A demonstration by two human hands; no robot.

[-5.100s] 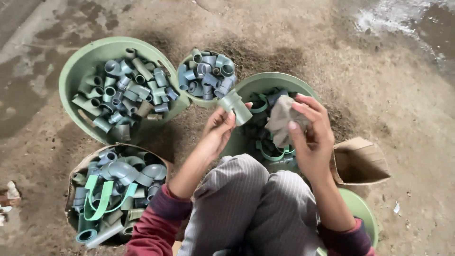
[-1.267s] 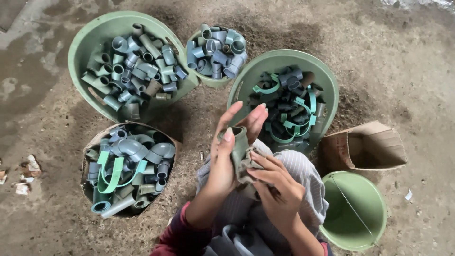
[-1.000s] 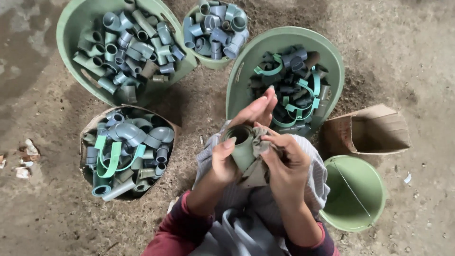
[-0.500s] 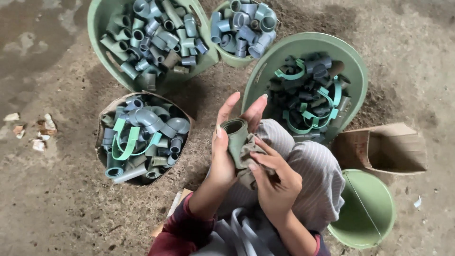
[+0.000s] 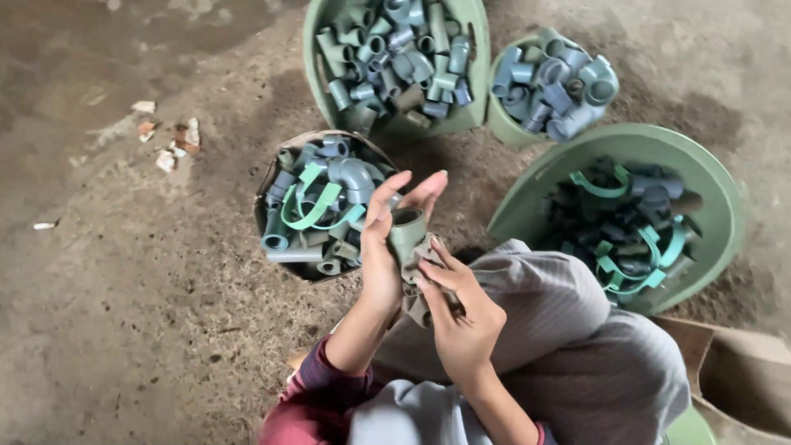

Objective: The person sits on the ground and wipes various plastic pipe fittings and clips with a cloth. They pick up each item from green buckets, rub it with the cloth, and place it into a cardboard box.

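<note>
Since half a second ago, the tubs have slid rightward in view and both hands have been kept at the knee. A grey-green pipe fitting [image 5: 407, 233] is cradled in the left hand [image 5: 381, 262], whose fingers are spread upward behind it. A crumpled rag [image 5: 418, 280] is pinched against the fitting by the right hand [image 5: 461, 317]. Just beyond lies a basket [image 5: 272, 177] of fittings, with three green tubs [image 5: 717, 206] set further off on the dirt floor [image 5: 124, 288].
</note>
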